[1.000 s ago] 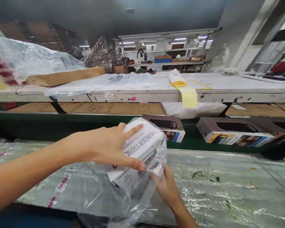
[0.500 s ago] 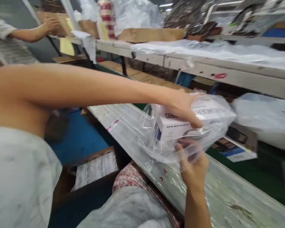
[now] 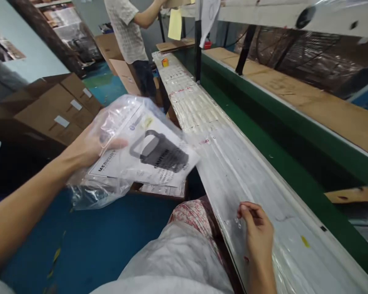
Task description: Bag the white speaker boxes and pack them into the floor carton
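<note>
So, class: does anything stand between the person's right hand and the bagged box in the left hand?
Nothing visible does. The right hand rests on the bench, the left hand holds the bagged box out over the floor, and only open air above the lap lies between them.

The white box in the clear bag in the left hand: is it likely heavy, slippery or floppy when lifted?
Probably light: the left hand alone holds the white box in the air. Its printed face looks flat, so it is likely stiff. The clear bag is glossy and hangs loose, so it may slide over the box.
</note>
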Demonstrator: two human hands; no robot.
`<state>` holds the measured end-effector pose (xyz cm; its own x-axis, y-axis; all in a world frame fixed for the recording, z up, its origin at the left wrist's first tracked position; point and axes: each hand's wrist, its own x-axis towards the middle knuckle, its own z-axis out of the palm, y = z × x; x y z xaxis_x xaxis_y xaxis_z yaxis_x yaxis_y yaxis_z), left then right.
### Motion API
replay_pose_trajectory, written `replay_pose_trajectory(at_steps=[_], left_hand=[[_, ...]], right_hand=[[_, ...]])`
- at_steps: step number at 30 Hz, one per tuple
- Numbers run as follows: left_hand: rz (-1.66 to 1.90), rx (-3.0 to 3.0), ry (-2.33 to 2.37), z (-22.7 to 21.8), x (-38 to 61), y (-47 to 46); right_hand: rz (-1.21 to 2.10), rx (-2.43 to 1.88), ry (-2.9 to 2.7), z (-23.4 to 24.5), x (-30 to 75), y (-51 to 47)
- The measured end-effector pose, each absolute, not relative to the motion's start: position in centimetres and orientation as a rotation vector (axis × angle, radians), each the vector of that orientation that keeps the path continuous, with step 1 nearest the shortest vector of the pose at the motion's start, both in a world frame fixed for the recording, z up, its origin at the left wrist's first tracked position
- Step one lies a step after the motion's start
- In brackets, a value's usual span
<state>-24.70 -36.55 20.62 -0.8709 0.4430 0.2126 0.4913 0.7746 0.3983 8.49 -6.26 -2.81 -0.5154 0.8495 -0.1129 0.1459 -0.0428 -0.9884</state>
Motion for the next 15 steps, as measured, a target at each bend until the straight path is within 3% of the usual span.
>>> replay_pose_trajectory(at_steps=[5,9,15], left_hand=[[-0.283,-0.288,-3.032,13.0,-26.5,-41.8],[0.112,-0.107,-3.073,7.4,-27.5,-43.5],[0.127,0.132,-3.117,4.4,-32.1,-46.6]], right_hand=[[1.844,-0.791,-2.029,-5.4,3.8,-9.5],[1.779,-0.792,-2.178,-8.0,-0.9,-13.0],[1.63,-0.839,-2.66,-14.3,-9.5,-18.6]])
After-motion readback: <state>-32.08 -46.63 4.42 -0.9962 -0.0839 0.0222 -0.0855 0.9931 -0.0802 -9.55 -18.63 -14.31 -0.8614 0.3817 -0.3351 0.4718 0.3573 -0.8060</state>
